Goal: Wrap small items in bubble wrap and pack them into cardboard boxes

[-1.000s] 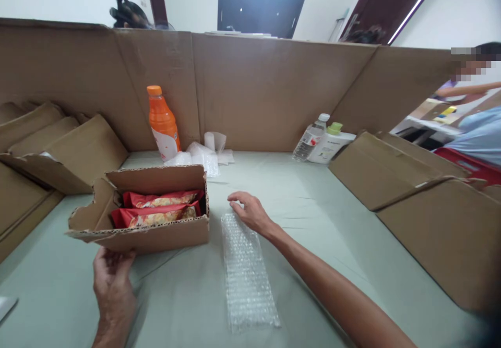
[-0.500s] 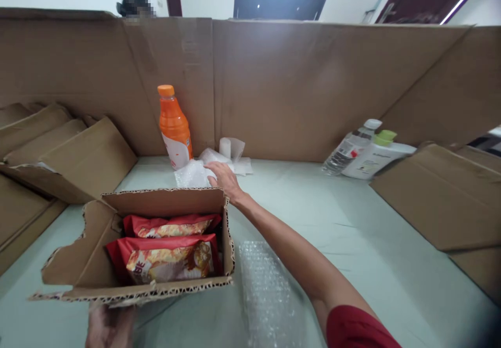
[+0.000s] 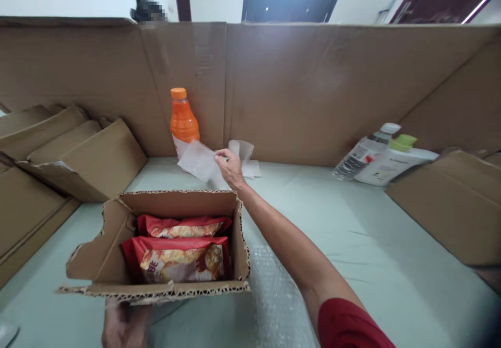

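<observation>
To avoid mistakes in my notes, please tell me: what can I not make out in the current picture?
In the head view:
Left hand: fingertips hidden by the box.
Box floor: mostly hidden by red packets.
Orange bottle: lower part partly hidden by the translucent sheet.
Bubble wrap: blurred, cut off by the bottom edge.

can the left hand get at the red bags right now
Probably not directly: the near wall of the cardboard box stands between the left hand and the red bags, though the open top leaves a way over.
</observation>
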Tool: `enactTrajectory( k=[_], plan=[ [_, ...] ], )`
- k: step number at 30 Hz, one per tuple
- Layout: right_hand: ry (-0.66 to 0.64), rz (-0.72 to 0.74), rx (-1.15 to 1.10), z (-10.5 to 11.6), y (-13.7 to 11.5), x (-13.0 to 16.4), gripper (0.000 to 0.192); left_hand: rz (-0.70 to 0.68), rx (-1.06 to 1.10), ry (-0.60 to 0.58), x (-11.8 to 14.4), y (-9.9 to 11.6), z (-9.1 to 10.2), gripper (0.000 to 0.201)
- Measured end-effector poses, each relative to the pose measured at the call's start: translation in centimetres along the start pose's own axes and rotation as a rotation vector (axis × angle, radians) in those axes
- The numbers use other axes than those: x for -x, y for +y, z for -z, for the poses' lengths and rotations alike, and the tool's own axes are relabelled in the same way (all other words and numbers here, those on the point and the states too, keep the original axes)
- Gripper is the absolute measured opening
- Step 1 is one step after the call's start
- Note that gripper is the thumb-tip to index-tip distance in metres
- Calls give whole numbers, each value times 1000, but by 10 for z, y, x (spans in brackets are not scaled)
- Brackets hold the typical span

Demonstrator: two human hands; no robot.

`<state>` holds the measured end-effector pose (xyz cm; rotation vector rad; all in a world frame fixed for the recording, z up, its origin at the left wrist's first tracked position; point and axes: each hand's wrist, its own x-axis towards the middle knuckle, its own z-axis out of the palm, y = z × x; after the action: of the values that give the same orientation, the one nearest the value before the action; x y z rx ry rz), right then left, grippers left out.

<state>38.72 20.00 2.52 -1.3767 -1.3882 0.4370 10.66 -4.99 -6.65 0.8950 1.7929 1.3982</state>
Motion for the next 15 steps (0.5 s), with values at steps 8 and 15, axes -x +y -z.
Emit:
enactTrajectory(
  k=[8,15],
  plan=[
    [190,-130,-450,113,1,64,23,-114,84,-144,-12,2,1,52],
    [113,-422,-552,196,13,185,23,-145,169,-108,-7,21,-4,64]
  ],
)
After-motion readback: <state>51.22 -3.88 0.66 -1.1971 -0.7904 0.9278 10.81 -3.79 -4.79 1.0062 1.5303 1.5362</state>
